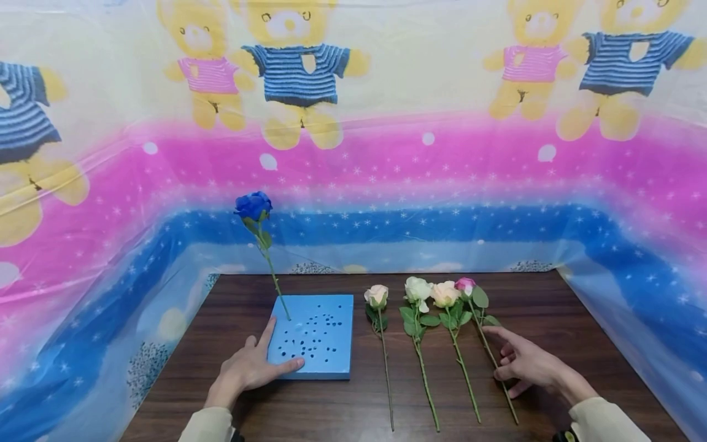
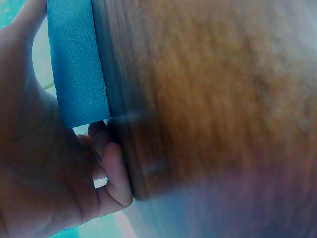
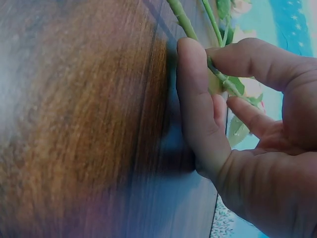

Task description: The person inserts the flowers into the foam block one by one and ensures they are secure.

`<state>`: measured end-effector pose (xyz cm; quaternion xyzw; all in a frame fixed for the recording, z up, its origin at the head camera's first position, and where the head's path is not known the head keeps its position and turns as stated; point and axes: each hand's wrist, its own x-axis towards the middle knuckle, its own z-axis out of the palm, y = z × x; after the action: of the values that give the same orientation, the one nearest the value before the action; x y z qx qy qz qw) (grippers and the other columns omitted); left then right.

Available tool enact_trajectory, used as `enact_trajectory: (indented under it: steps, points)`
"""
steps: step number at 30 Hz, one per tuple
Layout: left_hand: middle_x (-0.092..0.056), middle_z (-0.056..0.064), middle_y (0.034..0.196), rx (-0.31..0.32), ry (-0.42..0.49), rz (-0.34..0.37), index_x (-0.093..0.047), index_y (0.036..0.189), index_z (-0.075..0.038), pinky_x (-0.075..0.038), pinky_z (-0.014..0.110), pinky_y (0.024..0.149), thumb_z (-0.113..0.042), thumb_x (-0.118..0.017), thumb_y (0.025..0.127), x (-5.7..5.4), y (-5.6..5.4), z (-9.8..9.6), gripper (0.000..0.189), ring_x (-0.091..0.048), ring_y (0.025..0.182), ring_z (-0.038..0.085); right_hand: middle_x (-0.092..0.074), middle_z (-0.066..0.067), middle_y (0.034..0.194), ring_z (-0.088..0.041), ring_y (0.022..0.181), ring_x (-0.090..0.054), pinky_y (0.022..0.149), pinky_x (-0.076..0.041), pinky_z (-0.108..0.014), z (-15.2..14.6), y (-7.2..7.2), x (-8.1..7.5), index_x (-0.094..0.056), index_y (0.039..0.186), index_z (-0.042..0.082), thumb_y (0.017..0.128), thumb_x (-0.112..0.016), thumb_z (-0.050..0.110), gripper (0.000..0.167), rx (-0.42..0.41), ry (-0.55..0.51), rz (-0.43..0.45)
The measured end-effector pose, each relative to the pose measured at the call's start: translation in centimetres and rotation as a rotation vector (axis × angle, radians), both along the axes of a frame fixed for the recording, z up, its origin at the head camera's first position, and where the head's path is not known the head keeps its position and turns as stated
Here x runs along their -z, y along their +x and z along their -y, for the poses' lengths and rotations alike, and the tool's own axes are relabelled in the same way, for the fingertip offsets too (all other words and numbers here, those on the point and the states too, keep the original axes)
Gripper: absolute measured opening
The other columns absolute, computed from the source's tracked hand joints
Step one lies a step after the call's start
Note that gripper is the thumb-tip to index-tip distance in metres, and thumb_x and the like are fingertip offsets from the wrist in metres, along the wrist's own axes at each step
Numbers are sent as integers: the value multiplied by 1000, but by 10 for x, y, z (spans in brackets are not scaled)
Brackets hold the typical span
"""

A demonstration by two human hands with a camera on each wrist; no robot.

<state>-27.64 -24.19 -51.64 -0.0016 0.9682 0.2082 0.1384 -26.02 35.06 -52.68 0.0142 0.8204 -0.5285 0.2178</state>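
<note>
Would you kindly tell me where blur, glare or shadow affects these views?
Head view: blue rose and blue block fairly sharp; left wrist view: table blurred, pale glare at upper right; right wrist view: table blurred, dark shadow beside the right hand.

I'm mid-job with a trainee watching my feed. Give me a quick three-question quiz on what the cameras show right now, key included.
1. True or false: the blue rose stands in the blue foam block, leaning rather than straight up.
2. Fill in the missing colour: the right hand pinches the ____ rose.
3. In the head view, where is the left hand?
A) At the block's right edge
B) At the block's left edge
C) Away from the block

Key
1. True.
2. Pink; the pink rose is the rightmost flower.
3. B.
</note>
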Motion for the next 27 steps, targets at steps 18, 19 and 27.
enact_trajectory:
  steps: [18, 19, 27]
  points:
    - [-23, 52, 168, -5, 2, -2, -1, 181, -23, -51, 49, 63, -95, -65, 85, 3, -1, 1, 136, -69, 114, 62, -49, -19, 110, -37, 106, -71, 69, -67, -61, -7, -1, -5, -7, 179, 25, 105, -70, -2, 101, -78, -124, -14]
    - [-23, 52, 168, -4, 2, -2, -1, 181, -23, -52, 50, 64, -95, -65, 85, 3, -1, 1, 136, -68, 115, 63, -51, -18, 108, -38, 108, -71, 69, -67, -61, -7, -1, -6, -6, 179, 26, 106, -70, -2, 101, -81, -129, -17]
    - [-25, 52, 167, 1, 3, -4, -2, 181, -22, -57, 67, 79, -94, -66, 85, 4, -2, 2, 136, -66, 118, 66, -60, -23, 108, -39, 108, -68, 71, -67, -64, -4, -2, -10, -3, 179, 30, 106, -62, -6, 100, -90, -155, -31]
